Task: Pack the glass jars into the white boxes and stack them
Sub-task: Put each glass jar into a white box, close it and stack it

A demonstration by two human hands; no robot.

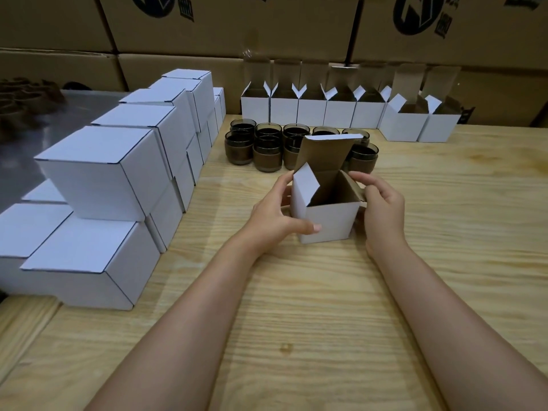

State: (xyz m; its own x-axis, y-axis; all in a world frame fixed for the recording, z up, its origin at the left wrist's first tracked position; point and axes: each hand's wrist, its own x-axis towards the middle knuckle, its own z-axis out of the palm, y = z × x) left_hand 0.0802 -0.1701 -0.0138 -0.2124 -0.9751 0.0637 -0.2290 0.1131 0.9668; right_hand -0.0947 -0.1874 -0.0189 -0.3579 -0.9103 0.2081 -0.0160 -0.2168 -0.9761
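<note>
Two hands on the open white box (pixel 329 223), mid wooden table (pixel 296 307): left hand (pixel 272 215) curled round its left side, thumb on the front, right hand (pixel 382 209) gripping the right flap. Glass jars (pixel 267 149) cluster just behind (lid flap upright), closed boxes (pixel 103 173) stacked left.

Brown cartons (pixel 207 31) with black logos stand behind the wooden table (pixel 296 307); blurred brown shapes (pixel 26 96), perhaps cardboard, lie left.

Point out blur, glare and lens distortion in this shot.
Head view: wide-angle bending stretches the stacked closed white cardboard boxes at left; soft glare lies on the grey metal surface behind them, and the far-left edge blurs; the open white cardboard box held by the left hand and right hand is sharp; shadows are faint.
</note>
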